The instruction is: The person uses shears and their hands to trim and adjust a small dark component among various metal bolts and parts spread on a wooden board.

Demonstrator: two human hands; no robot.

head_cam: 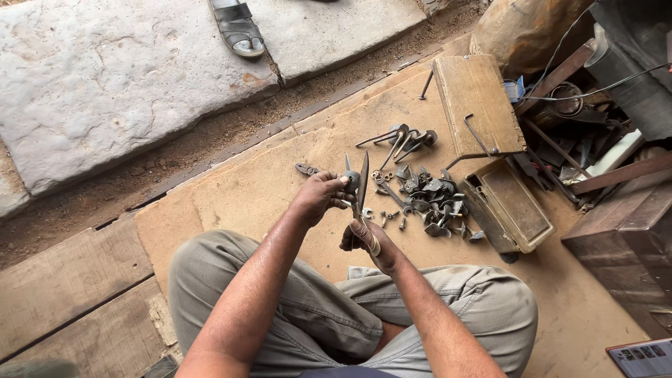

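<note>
Above brown floor board (pixel 280 189), both hands grip shears (pixel 361 189): left hand (pixel 318 197) at pivot, right hand (pixel 367 241) clenching handle

**Hidden, cropped or unclear items**

Sandal (pixel 238 26): top cut by upper edge. Device (pixel 644 357) at lower right corner: cropped, screen content too small to tell. Shears (pixel 360 199): handles covered by left hand (pixel 318 198) and right hand (pixel 367 241). Heap of small metal parts (pixel 430 203): individual pieces indistinguishable. Clutter (pixel 581 133) at right: in shadow, contents unclear.
</note>
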